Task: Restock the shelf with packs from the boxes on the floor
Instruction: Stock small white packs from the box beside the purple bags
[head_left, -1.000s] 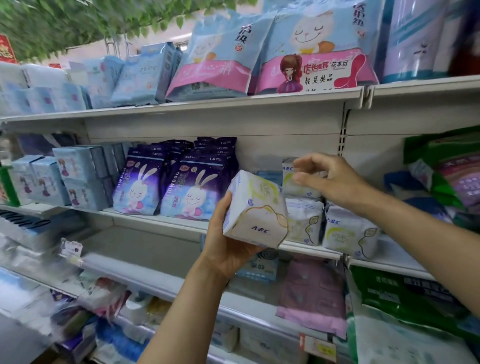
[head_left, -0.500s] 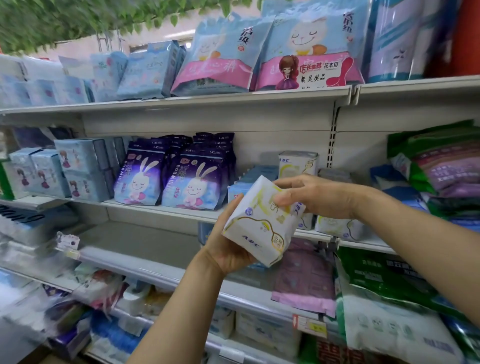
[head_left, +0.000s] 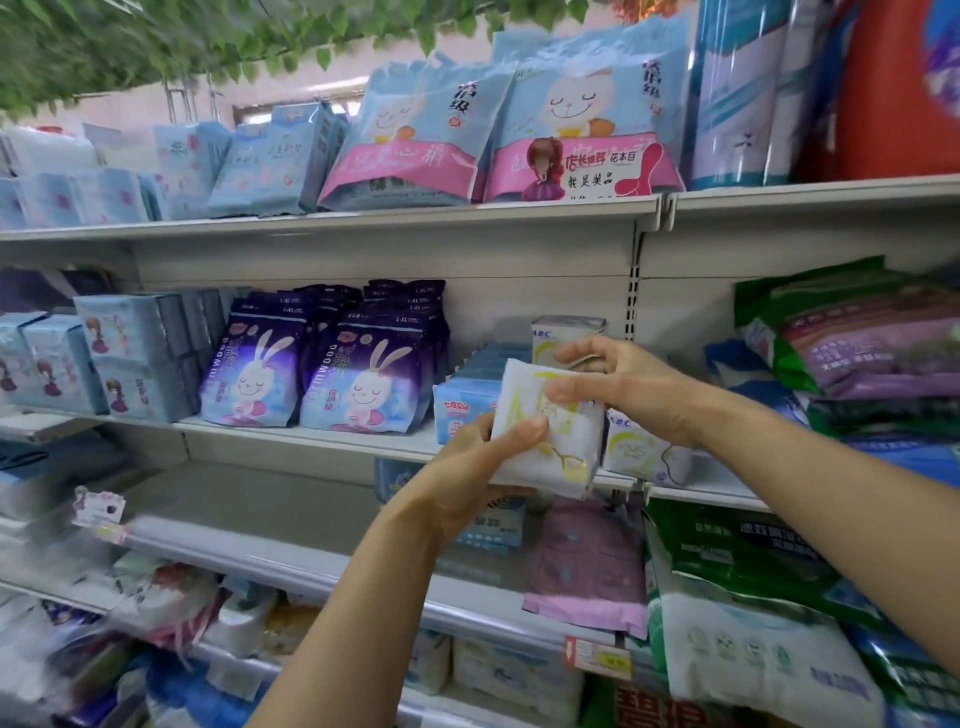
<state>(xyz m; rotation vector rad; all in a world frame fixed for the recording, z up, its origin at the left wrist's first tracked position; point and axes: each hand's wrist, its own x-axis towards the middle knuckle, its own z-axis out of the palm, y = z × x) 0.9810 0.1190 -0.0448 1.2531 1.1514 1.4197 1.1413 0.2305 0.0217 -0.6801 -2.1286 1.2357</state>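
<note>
Both hands grip the white pack — left hand at its seven o'clock corner, right hand at its one o'clock edge. Its long axis stands tilted; the matching stacked packs lie just beyond, toward two o'clock — nearer the right hand.

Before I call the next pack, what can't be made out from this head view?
- Boxes on the floor: out of frame below the bottom edge.
- Print on the white pack: motion-blurred and partly under the left hand and right hand.
- Shelf slot behind the pack: hidden by it and both hands; only parts of the white ABC packs show.
- Price tags: too blurred to read.
</note>
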